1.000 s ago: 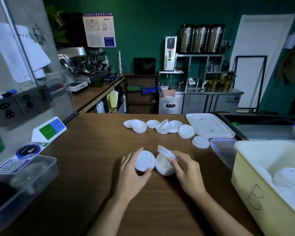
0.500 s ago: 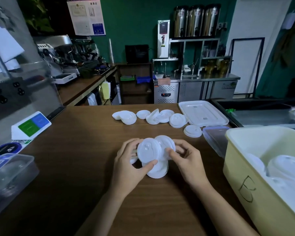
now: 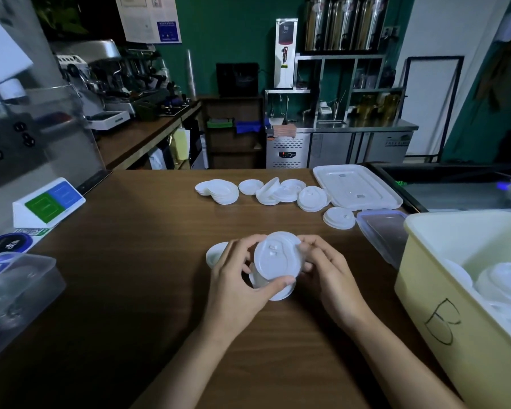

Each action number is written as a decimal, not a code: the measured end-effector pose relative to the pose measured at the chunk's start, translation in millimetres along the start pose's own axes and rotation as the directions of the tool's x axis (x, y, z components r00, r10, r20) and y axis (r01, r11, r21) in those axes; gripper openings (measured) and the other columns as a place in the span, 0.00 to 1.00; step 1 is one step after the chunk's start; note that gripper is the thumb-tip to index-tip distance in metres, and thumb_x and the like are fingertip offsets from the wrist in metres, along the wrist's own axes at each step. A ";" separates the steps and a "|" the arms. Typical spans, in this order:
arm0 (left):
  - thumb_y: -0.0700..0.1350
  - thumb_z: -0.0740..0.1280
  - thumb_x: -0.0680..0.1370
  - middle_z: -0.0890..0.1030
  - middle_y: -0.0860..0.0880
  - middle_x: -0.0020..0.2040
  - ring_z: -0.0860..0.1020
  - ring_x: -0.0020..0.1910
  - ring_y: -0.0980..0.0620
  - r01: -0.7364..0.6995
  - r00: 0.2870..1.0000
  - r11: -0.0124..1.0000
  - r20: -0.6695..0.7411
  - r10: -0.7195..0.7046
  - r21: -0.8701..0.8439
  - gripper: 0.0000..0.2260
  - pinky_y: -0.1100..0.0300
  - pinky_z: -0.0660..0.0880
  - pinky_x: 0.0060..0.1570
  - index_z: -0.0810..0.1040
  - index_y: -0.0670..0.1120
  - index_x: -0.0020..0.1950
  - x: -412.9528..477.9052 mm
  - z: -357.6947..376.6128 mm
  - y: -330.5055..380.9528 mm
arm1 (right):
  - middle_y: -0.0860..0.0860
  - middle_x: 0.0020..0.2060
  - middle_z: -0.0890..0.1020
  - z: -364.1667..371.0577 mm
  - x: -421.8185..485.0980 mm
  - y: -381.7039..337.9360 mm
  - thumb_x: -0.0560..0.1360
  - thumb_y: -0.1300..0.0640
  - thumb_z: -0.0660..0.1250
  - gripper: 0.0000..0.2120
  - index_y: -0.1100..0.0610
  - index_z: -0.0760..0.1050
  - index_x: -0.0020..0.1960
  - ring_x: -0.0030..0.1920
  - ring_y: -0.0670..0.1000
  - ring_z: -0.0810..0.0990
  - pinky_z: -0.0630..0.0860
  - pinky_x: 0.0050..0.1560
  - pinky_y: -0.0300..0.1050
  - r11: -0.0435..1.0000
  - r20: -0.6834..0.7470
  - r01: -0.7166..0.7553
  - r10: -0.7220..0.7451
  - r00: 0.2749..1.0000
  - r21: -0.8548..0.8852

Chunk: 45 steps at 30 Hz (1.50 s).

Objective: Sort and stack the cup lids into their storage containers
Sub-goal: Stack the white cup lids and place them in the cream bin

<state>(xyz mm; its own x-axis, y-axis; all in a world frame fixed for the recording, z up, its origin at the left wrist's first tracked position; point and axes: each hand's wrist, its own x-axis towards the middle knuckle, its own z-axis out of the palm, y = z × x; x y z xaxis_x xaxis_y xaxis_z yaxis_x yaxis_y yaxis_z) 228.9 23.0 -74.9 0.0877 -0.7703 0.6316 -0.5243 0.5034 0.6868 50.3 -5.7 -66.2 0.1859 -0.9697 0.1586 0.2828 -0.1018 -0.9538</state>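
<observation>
Lid stack (image 3: pixel 278 261) gripped between left hand (image 3: pixel 236 286) and right hand (image 3: pixel 329 276).

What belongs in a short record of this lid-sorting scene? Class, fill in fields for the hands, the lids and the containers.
left hand: holds lid stack, thumb on near rim
right hand: holds same stack, from the right
loose lids: far side of table
bin: yellow, marked B, at right, lids inside
clear box: left edge

green wall (image 3: pixel 233 31), wooden counter (image 3: pixel 124 284), steel cabinet (image 3: pixel 337 146)
</observation>
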 end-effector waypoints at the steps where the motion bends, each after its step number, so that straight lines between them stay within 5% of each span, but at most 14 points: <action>1: 0.54 0.86 0.64 0.81 0.63 0.55 0.80 0.54 0.53 0.015 1.000 1.000 0.003 -0.015 -0.003 0.28 0.63 0.77 0.46 0.79 0.54 0.60 -0.1 0.5 1.9 | 0.46 0.33 0.80 1.4 -2.0 -1.5 0.83 0.57 0.66 0.09 0.63 0.79 0.55 0.37 0.43 0.79 0.75 0.46 0.42 1.000 0.013 0.017 -0.017 1.000 -0.005; 6: 0.57 0.85 0.63 0.81 0.65 0.52 0.79 0.50 0.55 0.062 0.998 0.998 0.018 -0.062 0.005 0.29 0.70 0.74 0.44 0.78 0.55 0.59 -2.4 3.3 4.9 | 0.64 0.46 0.86 1.9 -4.2 0.3 0.77 0.59 0.76 0.11 0.62 0.82 0.57 0.46 0.56 0.86 0.82 0.49 0.45 0.988 0.029 0.072 -0.069 0.997 -0.136; 12: 0.55 0.76 0.76 0.80 0.63 0.58 0.79 0.58 0.56 0.067 0.988 0.998 0.138 -0.067 0.004 0.22 0.68 0.74 0.50 0.76 0.58 0.69 -1.3 -0.5 -6.8 | 0.60 0.48 0.89 -8.1 1.5 2.6 0.80 0.64 0.72 0.07 0.60 0.83 0.58 0.50 0.54 0.87 0.83 0.55 0.48 0.981 -0.079 0.104 -0.118 0.990 -0.164; 18: 0.60 0.75 0.74 0.81 0.63 0.52 0.78 0.55 0.62 -0.119 0.945 0.972 0.324 0.049 0.201 0.16 0.67 0.72 0.57 0.84 0.54 0.57 -6.2 -7.7 -24.5 | 0.55 0.47 0.89 -16.9 5.6 4.5 0.79 0.68 0.72 0.09 0.61 0.83 0.58 0.50 0.51 0.87 0.82 0.52 0.42 0.986 -0.236 0.111 -0.139 0.962 -0.127; 20: 0.54 0.75 0.77 0.82 0.62 0.53 0.78 0.54 0.60 -0.177 0.931 0.955 0.356 0.084 0.237 0.11 0.62 0.72 0.58 0.86 0.53 0.57 -5.6 -7.9 -32.7 | 0.54 0.48 0.89 -18.3 5.9 3.7 0.79 0.69 0.71 0.10 0.60 0.83 0.59 0.50 0.49 0.87 0.81 0.50 0.39 0.983 -0.259 0.114 -0.148 0.955 -0.141; 24: 0.41 0.75 0.79 0.83 0.60 0.51 0.80 0.51 0.59 -0.237 0.934 0.922 0.332 0.129 0.307 0.08 0.58 0.75 0.54 0.87 0.50 0.56 -1.4 -9.8 -39.6 | 0.53 0.50 0.89 -20.6 7.2 5.9 0.78 0.68 0.73 0.12 0.58 0.82 0.59 0.52 0.51 0.87 0.81 0.51 0.40 0.983 -0.273 0.088 -0.131 0.953 -0.163; 28: 0.39 0.76 0.77 0.82 0.61 0.48 0.80 0.48 0.60 -0.159 0.956 0.938 0.285 0.068 0.307 0.07 0.64 0.75 0.51 0.85 0.49 0.52 0.2 -11.2 -36.9 | 0.53 0.51 0.89 -19.8 8.1 9.6 0.77 0.63 0.76 0.12 0.58 0.82 0.60 0.55 0.55 0.88 0.82 0.60 0.53 0.986 -0.254 0.043 -0.083 0.964 -0.161; 36: 0.37 0.81 0.70 0.78 0.56 0.37 0.77 0.39 0.53 0.055 0.995 0.988 0.074 -0.066 0.144 0.12 0.64 0.73 0.41 0.79 0.46 0.40 4.7 -11.9 -29.8 | 0.55 0.48 0.89 -21.6 8.4 12.0 0.76 0.66 0.77 0.11 0.59 0.83 0.57 0.53 0.58 0.88 0.83 0.59 0.53 0.988 -0.259 -0.015 -0.026 0.965 -0.155; 42: 0.40 0.77 0.76 0.82 0.54 0.48 0.82 0.48 0.50 0.039 0.994 0.999 -0.104 -0.038 0.006 0.09 0.61 0.82 0.44 0.86 0.48 0.55 6.7 -16.8 -13.9 | 0.54 0.47 0.90 -23.5 8.6 11.5 0.75 0.65 0.78 0.13 0.58 0.83 0.58 0.53 0.57 0.88 0.83 0.60 0.53 0.987 -0.284 -0.028 -0.018 0.959 -0.157; 45: 0.43 0.73 0.80 0.83 0.54 0.53 0.83 0.55 0.51 0.147 0.988 0.977 -0.024 -0.152 -0.154 0.12 0.61 0.82 0.50 0.85 0.52 0.62 8.2 -17.4 -13.4 | 0.53 0.49 0.90 -21.4 8.4 11.1 0.75 0.65 0.78 0.19 0.55 0.81 0.64 0.54 0.54 0.88 0.83 0.60 0.50 0.988 -0.252 0.006 -0.045 0.967 -0.153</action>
<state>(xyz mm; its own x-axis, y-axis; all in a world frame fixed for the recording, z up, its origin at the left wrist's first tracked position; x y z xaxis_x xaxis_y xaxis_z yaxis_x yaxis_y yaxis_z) 251.5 16.7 -72.7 0.1869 -0.8282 0.5283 -0.3691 0.4392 0.8191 34.9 -19.7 -80.9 -0.0699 -0.9887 0.1324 0.1362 -0.1409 -0.9806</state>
